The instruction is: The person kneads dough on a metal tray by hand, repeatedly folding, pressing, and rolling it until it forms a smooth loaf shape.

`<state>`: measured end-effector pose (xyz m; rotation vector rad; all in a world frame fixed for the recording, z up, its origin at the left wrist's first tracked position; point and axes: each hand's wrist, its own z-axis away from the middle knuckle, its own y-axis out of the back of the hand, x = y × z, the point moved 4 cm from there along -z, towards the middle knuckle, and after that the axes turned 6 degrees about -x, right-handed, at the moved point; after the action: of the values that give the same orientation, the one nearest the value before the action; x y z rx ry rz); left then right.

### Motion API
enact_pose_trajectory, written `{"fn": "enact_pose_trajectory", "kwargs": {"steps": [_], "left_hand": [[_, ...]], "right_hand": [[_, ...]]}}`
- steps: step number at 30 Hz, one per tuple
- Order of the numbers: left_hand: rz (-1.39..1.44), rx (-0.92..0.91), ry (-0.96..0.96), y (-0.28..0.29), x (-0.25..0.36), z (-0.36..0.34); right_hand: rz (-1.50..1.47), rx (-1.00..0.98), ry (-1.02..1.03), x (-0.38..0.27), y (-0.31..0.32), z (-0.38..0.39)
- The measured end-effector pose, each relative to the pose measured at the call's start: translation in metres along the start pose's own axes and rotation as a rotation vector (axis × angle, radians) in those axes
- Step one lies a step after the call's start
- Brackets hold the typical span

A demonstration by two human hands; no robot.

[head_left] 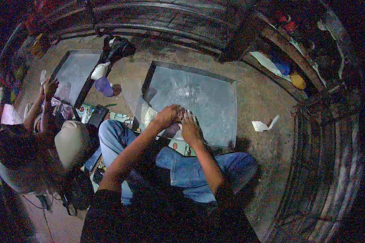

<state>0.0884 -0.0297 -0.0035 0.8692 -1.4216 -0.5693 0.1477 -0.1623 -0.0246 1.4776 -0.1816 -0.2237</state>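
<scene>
Both my hands meet over the near part of a shallow metal tray (215, 97) whose bottom is dusted with pale powder. My left hand (168, 116) is closed, its fingers curled toward the right one. Against its fingertips press the fingers of my right hand (191, 128), drawn together and whitish at the ends. Whatever lies between them is too small or hidden to make out. Beside my left wrist is a white bag or wrapper (149, 115), near a clear plastic sheet (134, 97). Under the tray's near edge a patterned printed sheet (178, 146) shows.
At left another person sits with hands (48, 87) raised near a second metal tray (79, 69). Between the trays lie a white bag (100, 71) and a purple one (104, 86). A dark phone-like object (98, 115) is by my left knee. Crumpled white paper (265, 124) lies on the floor at right.
</scene>
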Motion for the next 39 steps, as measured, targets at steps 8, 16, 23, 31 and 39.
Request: {"fn": "enact_pose_trajectory", "kwargs": {"steps": [8,16,23,31,39], "left_hand": [[-0.395,-0.068,0.042,-0.044,-0.011,0.042],[-0.391,-0.19,0.165,-0.054,0.026,0.028],[-0.452,-0.222,0.131,-0.058,-0.008,0.023],[-0.171,-0.07,0.185,-0.015,0.021,0.009],[-0.526,-0.062,0.131,-0.057,0.006,-0.012]], "right_hand": [[-0.442,0.054,-0.012,0.0,0.032,-0.004],[-0.483,0.12,-0.196,0.033,0.021,0.012],[-0.274,0.1,-0.067,0.023,-0.002,0.0],[-0.33,-0.02,-0.171,0.028,0.035,0.016],[-0.161,0.145,-0.137,0.031,-0.006,-0.005]]}}
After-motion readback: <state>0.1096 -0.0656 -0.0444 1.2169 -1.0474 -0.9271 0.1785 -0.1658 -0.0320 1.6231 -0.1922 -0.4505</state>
